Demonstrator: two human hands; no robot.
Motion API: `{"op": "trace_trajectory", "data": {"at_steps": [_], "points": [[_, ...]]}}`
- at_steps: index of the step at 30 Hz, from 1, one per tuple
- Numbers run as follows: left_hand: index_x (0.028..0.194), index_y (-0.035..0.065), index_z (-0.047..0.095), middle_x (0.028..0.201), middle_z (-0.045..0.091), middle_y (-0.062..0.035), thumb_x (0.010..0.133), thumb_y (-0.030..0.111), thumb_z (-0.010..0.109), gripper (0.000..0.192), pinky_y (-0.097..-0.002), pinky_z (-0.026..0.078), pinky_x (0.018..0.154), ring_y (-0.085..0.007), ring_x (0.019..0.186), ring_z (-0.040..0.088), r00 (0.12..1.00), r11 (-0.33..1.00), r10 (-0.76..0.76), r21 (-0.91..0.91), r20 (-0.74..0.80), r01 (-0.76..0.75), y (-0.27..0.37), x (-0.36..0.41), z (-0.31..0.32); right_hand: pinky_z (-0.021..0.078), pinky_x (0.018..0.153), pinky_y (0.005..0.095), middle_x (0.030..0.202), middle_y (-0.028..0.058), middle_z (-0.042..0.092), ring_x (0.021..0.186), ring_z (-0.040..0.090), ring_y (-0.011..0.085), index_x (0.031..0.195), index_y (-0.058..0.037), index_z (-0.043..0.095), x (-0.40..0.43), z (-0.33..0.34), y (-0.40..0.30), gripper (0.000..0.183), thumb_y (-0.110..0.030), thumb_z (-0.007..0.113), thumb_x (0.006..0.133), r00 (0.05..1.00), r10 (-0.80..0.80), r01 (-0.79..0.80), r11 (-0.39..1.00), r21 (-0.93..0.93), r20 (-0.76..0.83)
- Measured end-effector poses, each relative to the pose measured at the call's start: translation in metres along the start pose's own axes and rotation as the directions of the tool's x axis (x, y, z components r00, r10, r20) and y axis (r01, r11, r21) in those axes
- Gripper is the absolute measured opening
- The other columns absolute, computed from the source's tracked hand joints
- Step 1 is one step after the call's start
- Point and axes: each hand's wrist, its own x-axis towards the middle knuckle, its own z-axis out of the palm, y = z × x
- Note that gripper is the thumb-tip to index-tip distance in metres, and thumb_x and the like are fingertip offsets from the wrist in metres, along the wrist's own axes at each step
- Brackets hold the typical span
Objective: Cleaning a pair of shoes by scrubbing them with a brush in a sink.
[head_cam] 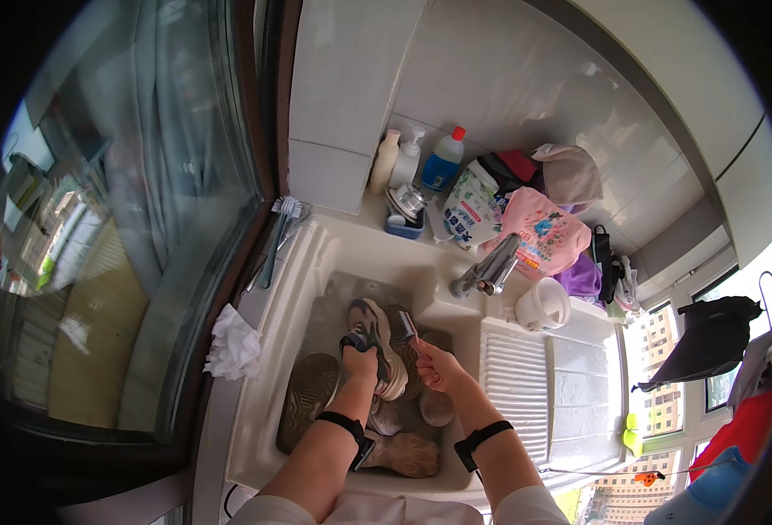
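Observation:
My left hand (360, 361) grips a beige and dark sneaker (392, 367) at its opening, over the water in a white sink (261, 387). In my right hand (437, 367) is a scrub brush (407, 325) with pale bristles, close to the right side of that sneaker. Around them in the cloudy water lie several other shoes: a dark sole (308, 394) shows at the left, and a brown shoe sole (415, 455) near the front edge. Part of the held sneaker is hidden behind my left hand.
A metal faucet (488, 269) rises behind the sink, beside a white tub (542, 305). A ribbed washboard (516, 387) adjoins the basin on the right. Bottles, detergent bags (470, 207) and cloths line the back ledge. A long-handled brush (278, 239) and crumpled white paper (234, 342) lie left.

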Motion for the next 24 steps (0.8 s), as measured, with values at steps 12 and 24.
{"op": "trace_trajectory", "data": {"at_steps": [12,24], "points": [[0.138,0.0030,0.017,0.133,0.033,-0.0169,0.086,0.016,0.055,0.066,-0.0497,0.039,0.091,-0.0335,0.112,0.043,0.967,0.935,-0.210,-0.257,0.147,0.243,0.032,-0.030,-0.006,0.0160,0.028,0.0163,0.052,-0.0058,0.025,0.038,0.018,0.0048,0.106,-0.0297,0.051,-0.053,0.015,0.018,0.018,-0.036,0.037,0.095,0.987,0.021,-0.037,0.994,0.100,0.160],[0.132,0.0087,0.032,0.133,0.034,-0.0113,0.087,0.017,0.053,0.050,-0.0389,0.033,0.097,-0.0267,0.118,0.038,0.941,0.703,-0.182,-0.632,0.284,0.326,-0.001,0.011,0.007,0.0186,0.028,0.0160,0.054,-0.0035,0.028,0.036,0.020,0.0053,0.119,-0.0272,0.046,-0.074,-0.014,0.036,0.028,-0.036,0.032,0.096,0.884,-0.072,-0.078,0.952,0.297,0.461]]}}
